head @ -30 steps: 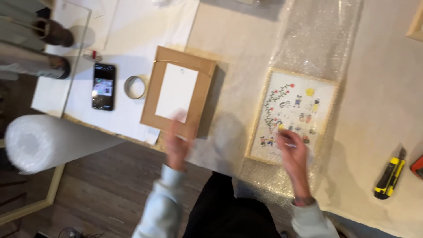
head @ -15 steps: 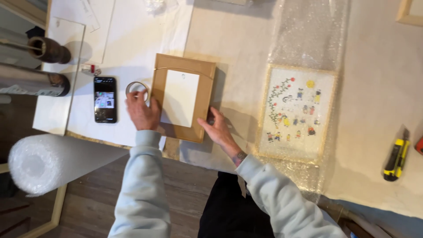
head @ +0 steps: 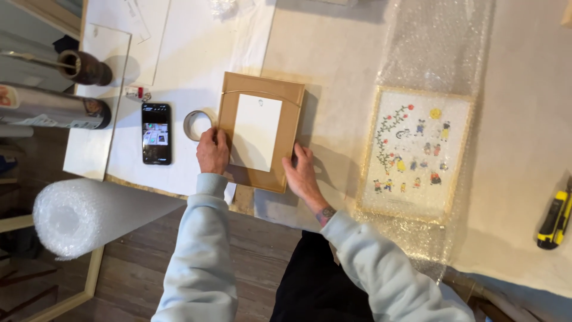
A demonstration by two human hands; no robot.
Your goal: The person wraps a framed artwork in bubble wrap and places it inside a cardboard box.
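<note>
A brown cardboard frame backing [head: 286, 107] with a white sheet [head: 257, 131] on it lies on the white-covered table [head: 333, 53]. My left hand [head: 213, 150] grips its near left edge, thumb on top. My right hand [head: 302, 173] holds its near right edge, fingers curled on the rim. To the right lies a framed picture [head: 414, 152] of small colourful figures and a floral vine, resting on bubble wrap [head: 441, 48].
A tape roll [head: 195, 124] and a black phone [head: 156, 133] lie left of the backing. A big bubble-wrap roll [head: 89, 214] juts off the table's near left. A yellow-black utility knife [head: 554, 220] is far right. Dark cylinders [head: 86, 68] stand at far left.
My right hand left the framed picture and came to the cardboard backing's right edge. My left hand moved from the tape roll onto the backing's left edge. Both hands now hold it.
</note>
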